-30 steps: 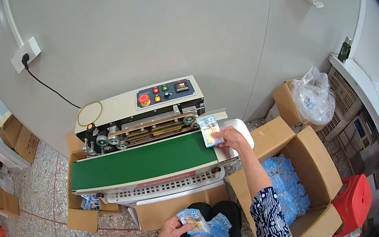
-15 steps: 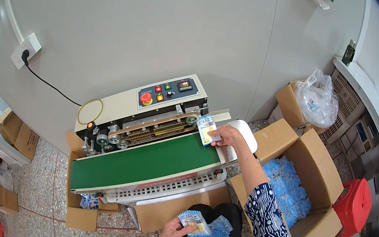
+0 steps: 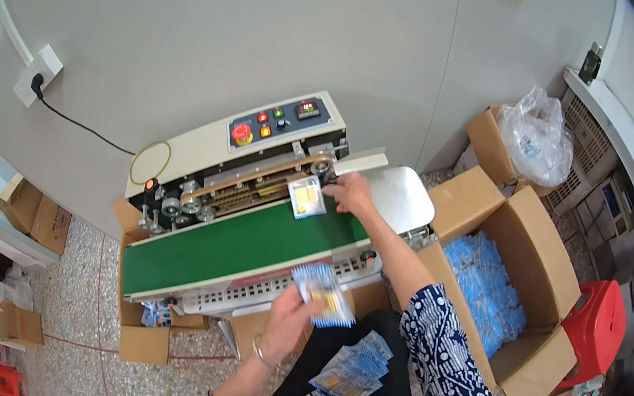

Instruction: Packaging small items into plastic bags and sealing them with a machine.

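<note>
From the left, I see the green conveyor belt (image 3: 236, 247) of the sealing machine (image 3: 229, 185) running across, its control panel (image 3: 275, 122) with coloured buttons behind it. My left hand (image 3: 291, 317) is closed around a blue-and-yellow sachet (image 3: 323, 293) lifted just in front of the belt's near edge, above a loose pile of sachets (image 3: 349, 367) in my lap. Further right, my right hand (image 3: 350, 193) pinches another sachet, the one on the belt (image 3: 306, 196), at the belt's right end beside the sealing slot, with an open cardboard box (image 3: 538, 256) of blue packets at my right.
</note>
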`<state>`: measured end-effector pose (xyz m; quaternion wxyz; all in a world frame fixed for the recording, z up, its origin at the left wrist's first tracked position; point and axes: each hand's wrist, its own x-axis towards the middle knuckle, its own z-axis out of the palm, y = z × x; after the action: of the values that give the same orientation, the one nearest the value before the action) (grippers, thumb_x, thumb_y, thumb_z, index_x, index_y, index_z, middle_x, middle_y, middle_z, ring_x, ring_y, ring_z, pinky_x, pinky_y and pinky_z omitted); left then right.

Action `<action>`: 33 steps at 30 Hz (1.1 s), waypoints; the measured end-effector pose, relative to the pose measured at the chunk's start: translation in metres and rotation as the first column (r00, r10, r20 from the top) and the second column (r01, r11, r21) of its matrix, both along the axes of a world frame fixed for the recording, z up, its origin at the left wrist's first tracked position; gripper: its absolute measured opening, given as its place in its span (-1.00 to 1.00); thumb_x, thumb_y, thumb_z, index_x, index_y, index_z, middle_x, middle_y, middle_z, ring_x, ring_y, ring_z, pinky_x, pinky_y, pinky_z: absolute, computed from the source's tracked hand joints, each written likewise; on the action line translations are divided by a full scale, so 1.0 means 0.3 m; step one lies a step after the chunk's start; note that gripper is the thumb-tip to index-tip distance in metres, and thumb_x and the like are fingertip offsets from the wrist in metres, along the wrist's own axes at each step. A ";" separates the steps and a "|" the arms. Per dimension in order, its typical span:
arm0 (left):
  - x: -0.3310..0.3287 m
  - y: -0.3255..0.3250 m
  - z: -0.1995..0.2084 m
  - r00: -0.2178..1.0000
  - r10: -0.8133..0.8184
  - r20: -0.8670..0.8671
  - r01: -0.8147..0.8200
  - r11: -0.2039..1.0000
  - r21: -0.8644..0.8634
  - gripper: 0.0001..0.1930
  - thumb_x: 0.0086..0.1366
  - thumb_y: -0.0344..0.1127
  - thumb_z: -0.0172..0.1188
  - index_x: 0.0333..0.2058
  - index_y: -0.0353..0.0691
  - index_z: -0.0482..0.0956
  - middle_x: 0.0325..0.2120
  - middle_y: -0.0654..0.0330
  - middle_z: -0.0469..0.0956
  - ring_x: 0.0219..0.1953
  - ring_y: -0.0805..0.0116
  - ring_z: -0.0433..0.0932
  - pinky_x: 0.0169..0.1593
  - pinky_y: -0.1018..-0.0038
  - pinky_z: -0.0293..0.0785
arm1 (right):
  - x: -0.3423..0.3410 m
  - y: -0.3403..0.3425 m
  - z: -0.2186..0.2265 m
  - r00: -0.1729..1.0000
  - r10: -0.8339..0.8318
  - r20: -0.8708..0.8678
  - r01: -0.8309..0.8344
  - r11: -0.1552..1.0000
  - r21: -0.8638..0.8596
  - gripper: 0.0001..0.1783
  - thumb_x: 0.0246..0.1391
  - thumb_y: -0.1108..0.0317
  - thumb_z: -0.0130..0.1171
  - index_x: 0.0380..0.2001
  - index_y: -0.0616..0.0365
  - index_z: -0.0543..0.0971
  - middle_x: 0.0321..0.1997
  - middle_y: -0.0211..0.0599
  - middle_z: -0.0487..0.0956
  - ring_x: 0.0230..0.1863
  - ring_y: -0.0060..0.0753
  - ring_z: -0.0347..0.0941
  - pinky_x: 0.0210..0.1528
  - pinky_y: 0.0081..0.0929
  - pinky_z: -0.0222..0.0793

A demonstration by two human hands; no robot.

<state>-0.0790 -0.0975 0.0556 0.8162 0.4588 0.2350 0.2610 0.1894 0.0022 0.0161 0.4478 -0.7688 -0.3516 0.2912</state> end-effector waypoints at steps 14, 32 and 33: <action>0.174 0.125 -0.025 0.978 0.166 0.123 -0.173 0.984 0.052 -0.72 0.16 -0.52 0.15 -0.12 -0.27 0.45 -0.20 0.21 0.54 -0.18 0.50 0.49 -0.07 0.57 0.39 | -0.194 -0.462 0.147 0.789 0.453 -0.416 -0.383 0.891 0.244 -0.71 0.03 0.20 0.20 -0.30 0.21 0.59 -0.42 -0.45 0.57 -0.44 -0.77 0.40 -0.45 -0.72 0.36; 0.207 0.140 -0.097 0.962 0.269 0.056 -0.264 0.961 -0.084 -0.77 0.23 -0.41 0.12 -0.14 -0.31 0.46 -0.23 0.18 0.54 -0.23 0.47 0.52 -0.16 0.49 0.50 | -0.171 -0.447 0.037 0.718 0.295 -0.630 -0.067 0.931 0.359 -0.76 0.01 0.27 0.22 -0.29 0.17 0.53 -0.40 -0.47 0.54 -0.43 -0.73 0.42 -0.44 -0.71 0.37; 0.205 0.141 -0.101 0.957 0.282 0.072 -0.276 0.958 -0.083 -0.77 0.24 -0.39 0.11 -0.13 -0.31 0.45 -0.22 0.18 0.54 -0.24 0.46 0.53 -0.18 0.48 0.51 | -0.168 -0.440 0.031 0.708 0.281 -0.649 -0.051 0.935 0.350 -0.76 0.01 0.27 0.22 -0.28 0.18 0.53 -0.40 -0.46 0.55 -0.45 -0.73 0.42 -0.43 -0.72 0.39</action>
<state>-0.0176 -0.0552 0.0255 0.7963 0.3799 0.2724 0.3839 0.1389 -0.1298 0.0254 0.6310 -0.4909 -0.2690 0.5371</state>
